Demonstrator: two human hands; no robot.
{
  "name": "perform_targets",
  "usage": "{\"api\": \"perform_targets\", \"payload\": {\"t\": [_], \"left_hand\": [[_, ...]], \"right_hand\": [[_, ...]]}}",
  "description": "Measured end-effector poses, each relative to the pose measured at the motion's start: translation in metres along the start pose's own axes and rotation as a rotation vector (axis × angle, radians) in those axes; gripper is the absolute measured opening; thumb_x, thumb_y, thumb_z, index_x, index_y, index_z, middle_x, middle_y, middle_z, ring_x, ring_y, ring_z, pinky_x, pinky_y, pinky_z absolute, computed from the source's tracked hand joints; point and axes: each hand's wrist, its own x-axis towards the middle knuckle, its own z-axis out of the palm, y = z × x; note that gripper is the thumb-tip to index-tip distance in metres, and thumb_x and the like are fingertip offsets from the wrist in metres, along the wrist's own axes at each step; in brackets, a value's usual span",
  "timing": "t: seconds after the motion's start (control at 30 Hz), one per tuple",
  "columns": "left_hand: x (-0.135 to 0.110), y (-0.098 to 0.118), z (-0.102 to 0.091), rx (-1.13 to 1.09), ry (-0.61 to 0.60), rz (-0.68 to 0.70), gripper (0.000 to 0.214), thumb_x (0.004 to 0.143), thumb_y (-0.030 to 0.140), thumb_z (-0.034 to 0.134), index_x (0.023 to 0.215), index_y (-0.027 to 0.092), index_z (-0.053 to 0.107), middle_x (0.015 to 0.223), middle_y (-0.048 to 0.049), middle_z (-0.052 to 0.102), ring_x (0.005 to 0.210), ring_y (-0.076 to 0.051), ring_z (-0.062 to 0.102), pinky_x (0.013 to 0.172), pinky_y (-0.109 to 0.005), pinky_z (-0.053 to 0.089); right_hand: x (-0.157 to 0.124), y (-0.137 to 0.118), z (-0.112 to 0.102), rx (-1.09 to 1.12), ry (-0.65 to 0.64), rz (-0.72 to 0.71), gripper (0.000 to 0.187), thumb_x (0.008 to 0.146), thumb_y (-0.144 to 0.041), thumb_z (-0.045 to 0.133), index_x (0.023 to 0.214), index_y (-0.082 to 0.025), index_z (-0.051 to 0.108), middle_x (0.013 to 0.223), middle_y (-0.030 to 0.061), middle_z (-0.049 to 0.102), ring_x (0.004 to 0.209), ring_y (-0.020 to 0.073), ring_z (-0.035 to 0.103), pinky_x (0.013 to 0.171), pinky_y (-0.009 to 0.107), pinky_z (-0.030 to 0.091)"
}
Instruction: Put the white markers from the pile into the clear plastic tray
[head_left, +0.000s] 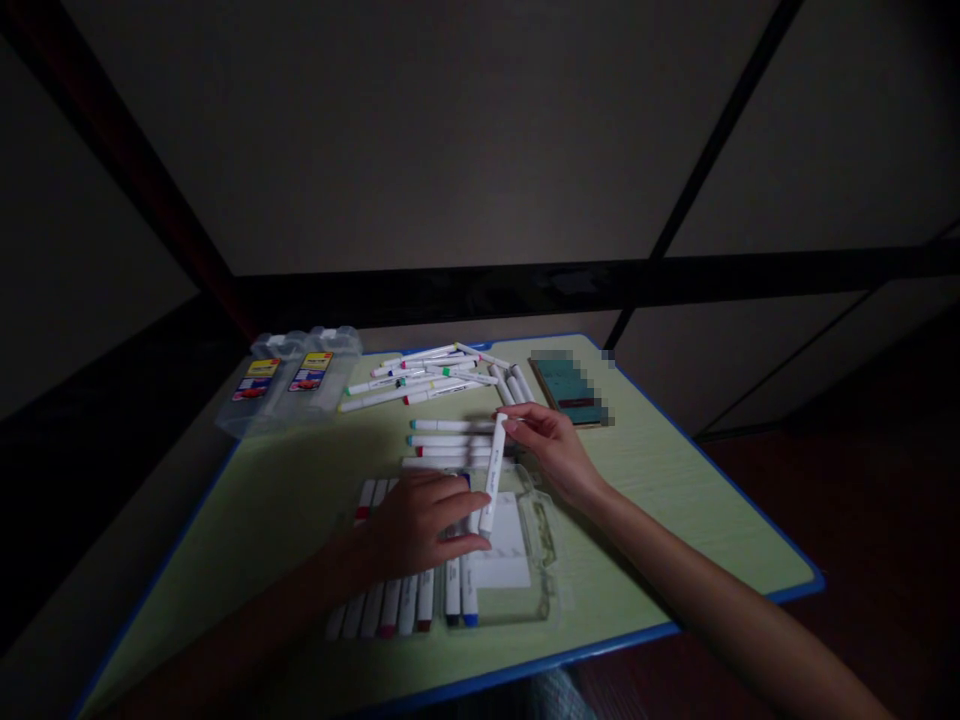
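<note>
While pinching the top of a white marker (493,472) with the right hand (555,445), also gripping its lower end between thumb and forefinger of the left hand (427,515). Held by both ends, on a slant, up over the clear case (546,590)! Just left of that right hand, see a loose row of markers (450,440); farther back, spot a jumbled pile of pens (439,386). Around the left hand, look: more capped markers (390,605), lined up inside the case.
</note>
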Motion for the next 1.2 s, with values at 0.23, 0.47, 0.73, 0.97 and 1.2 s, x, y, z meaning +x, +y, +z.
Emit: {"api": "perform_targets", "payload": {"t": [0.23,0.47,0.73,0.97,1.2], "left_hand": [[-0.006,0.022,-0.006,0.123,0.055,-0.025,0.021,0.083,0.035,0.051,0.089,0.015,0.056,0.066,-0.0003,0.060,0.060,-0.013,0.055,0.058,-0.027,0.044],[-0.011,0.042,-0.013,0.169,0.054,-0.034,0.018,0.084,0.034,0.049,0.088,0.016,0.054,0.062,0.0009,0.059,0.058,-0.013,0.054,0.058,-0.028,0.043],[-0.016,0.050,-0.008,0.173,-0.033,-0.013,0.024,0.086,0.037,0.046,0.090,0.015,0.053,0.064,0.0005,0.059,0.059,-0.013,0.053,0.058,-0.028,0.041],[-0.020,0.046,0.002,0.148,-0.067,-0.019,0.036,0.084,0.043,0.043,0.098,0.011,0.054,0.067,-0.0023,0.060,0.060,-0.015,0.054,0.058,-0.030,0.043],[-0.021,0.047,0.006,0.113,-0.123,-0.095,0.045,0.078,0.048,0.050,0.100,0.010,0.055,0.075,-0.0064,0.062,0.068,-0.018,0.057,0.061,-0.033,0.047]], "right_hand": [[-0.003,0.002,0.000,-0.127,-0.100,-0.035,0.024,0.070,-0.037,0.063,0.085,-0.018,0.069,0.073,0.0006,0.067,0.064,0.0119,0.057,0.062,0.026,0.043],[-0.007,0.012,0.002,-0.320,-0.205,-0.096,0.023,0.073,-0.033,0.060,0.085,-0.017,0.071,0.070,0.0018,0.068,0.062,0.0134,0.057,0.059,0.025,0.043],[-0.014,0.012,0.003,-0.512,-0.239,-0.179,0.018,0.076,-0.024,0.056,0.087,-0.020,0.071,0.072,0.0016,0.068,0.059,0.0128,0.054,0.054,0.024,0.039],[-0.013,0.012,0.002,-0.588,-0.287,-0.198,0.018,0.078,-0.024,0.054,0.083,-0.018,0.070,0.077,0.0040,0.070,0.067,0.0151,0.058,0.061,0.027,0.043],[-0.015,0.013,0.003,-0.625,-0.337,-0.211,0.017,0.077,-0.022,0.054,0.081,-0.019,0.071,0.075,0.0034,0.069,0.066,0.0144,0.059,0.061,0.028,0.046]]}}
